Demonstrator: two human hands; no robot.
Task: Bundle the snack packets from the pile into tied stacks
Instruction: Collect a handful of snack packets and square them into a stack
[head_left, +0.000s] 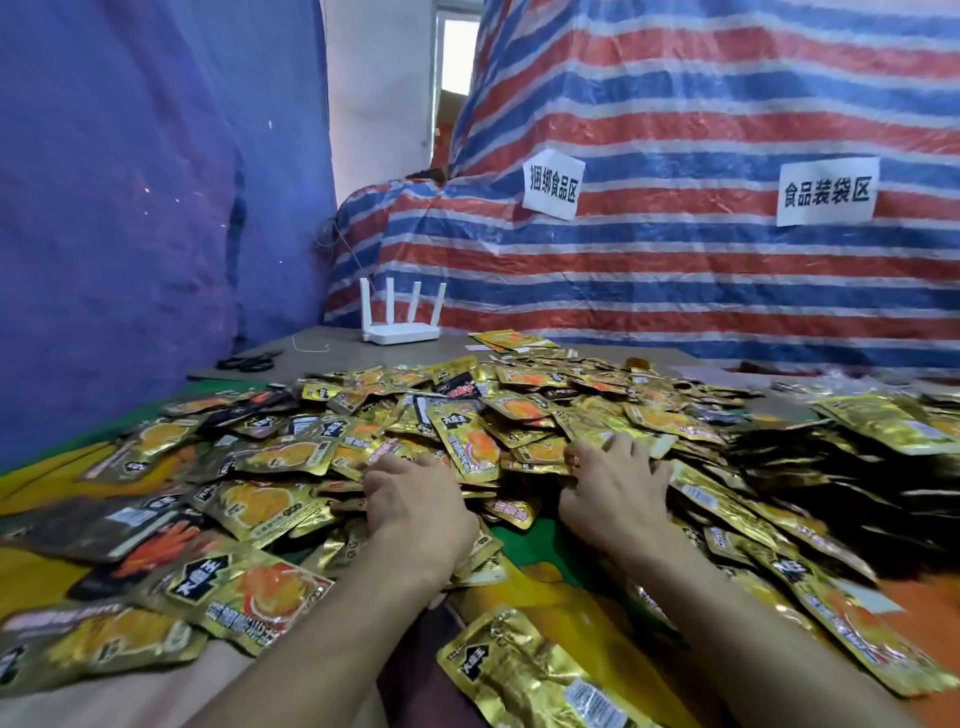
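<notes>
A big loose pile of gold foil snack packets with orange pictures and black labels covers the table in front of me. My left hand lies palm down on the pile's near slope, its fingertips tucked in among the packets. My right hand rests a little to the right with fingers spread flat over several packets. Between the two hands a patch of green cloth shows. Whether either hand grips a packet is hidden by the fingers and the pile.
A white router with several antennas stands at the table's back. Black scissors and a thin piece of string lie at the back left. Striped tarpaulin with two paper signs hangs behind; a blue sheet walls the left.
</notes>
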